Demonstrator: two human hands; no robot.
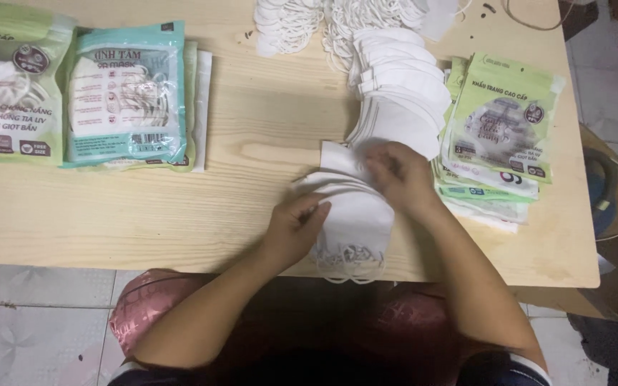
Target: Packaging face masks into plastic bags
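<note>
My left hand (296,225) and right hand (398,175) both pinch one small stack of white masks (355,214); two full packs (126,93) lie left.

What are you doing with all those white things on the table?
A person sits at a wooden table with a small stack of white face masks. The left hand presses on the stack's near side and the right hand fingers its top. More masks fan out behind, with green packets alongside.
</note>
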